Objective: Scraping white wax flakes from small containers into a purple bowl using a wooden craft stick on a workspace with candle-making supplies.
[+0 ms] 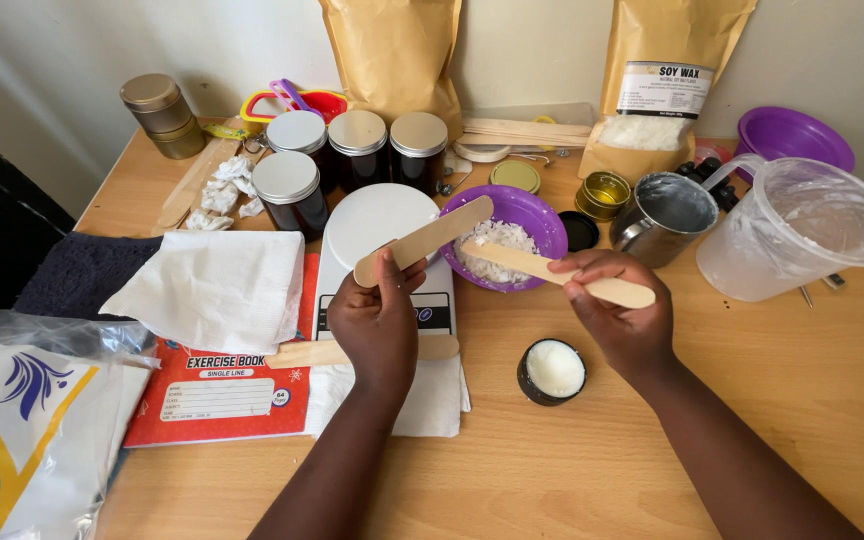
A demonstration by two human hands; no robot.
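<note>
On a crowded wooden table (752, 400), the left hand (380, 318) grips one wooden stick (422, 240); the right hand (620, 318) pinches another stick (552, 272), its tip seemingly resting over the purple bowl (542, 222) beyond both hands.

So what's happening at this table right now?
A person holds a flat wooden stick in each hand above a wooden table. The left hand grips one flat wooden stick angled up over the white round scale. The right hand holds the other wooden stick, its tip over the purple bowl of white wax flakes. A small black jar of white wax sits below the right hand.
</note>
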